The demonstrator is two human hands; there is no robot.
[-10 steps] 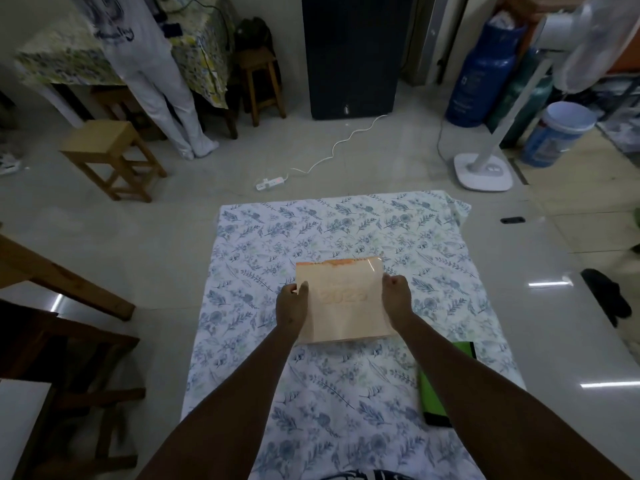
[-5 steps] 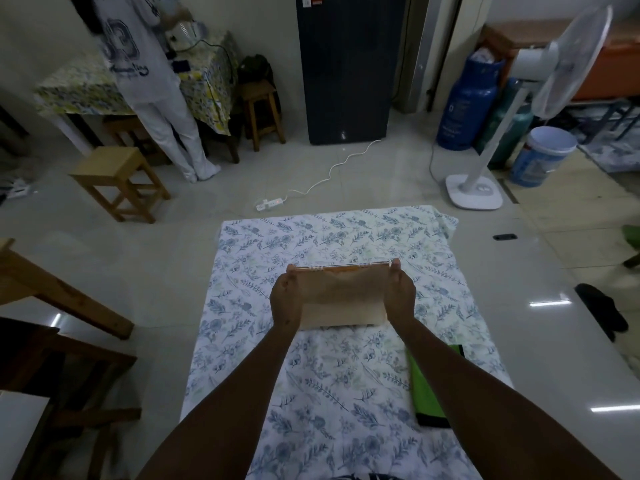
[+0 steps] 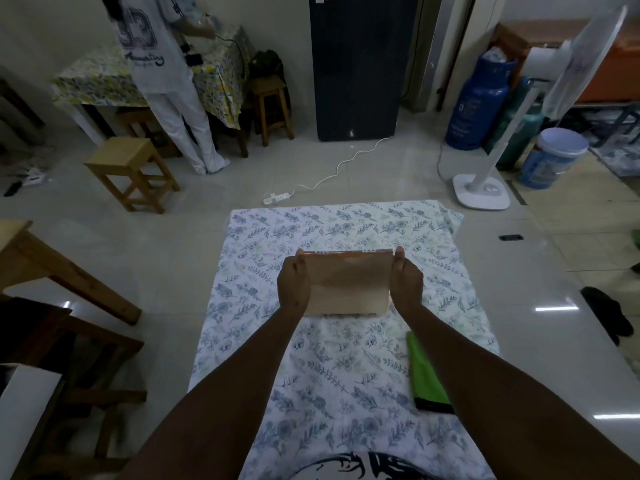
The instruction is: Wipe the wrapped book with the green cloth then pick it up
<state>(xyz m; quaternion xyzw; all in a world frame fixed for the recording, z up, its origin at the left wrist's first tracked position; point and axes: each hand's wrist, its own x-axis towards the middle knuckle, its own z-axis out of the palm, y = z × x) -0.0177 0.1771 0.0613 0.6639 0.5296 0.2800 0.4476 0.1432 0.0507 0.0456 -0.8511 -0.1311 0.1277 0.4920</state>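
Note:
The wrapped book (image 3: 348, 285), covered in brown paper with an orange strip and spiral binding at its far edge, is held above the floral sheet (image 3: 332, 368). My left hand (image 3: 294, 284) grips its left side and my right hand (image 3: 406, 282) grips its right side. The far edge is tilted up and the near edge hangs close over the sheet. The green cloth (image 3: 426, 374) lies folded on the sheet at the right, partly hidden under my right forearm.
A power strip (image 3: 276, 197) and white cable lie on the floor beyond the sheet. A white fan stand (image 3: 482, 192) and blue bucket (image 3: 553, 157) are far right. Wooden stools (image 3: 133, 173) and a standing person (image 3: 166, 74) are far left. Wooden furniture (image 3: 65, 306) is at the near left.
Both hands have lifted the book off the sheet and tipped its far edge upward, so its back faces me. The green cloth has stayed in place.

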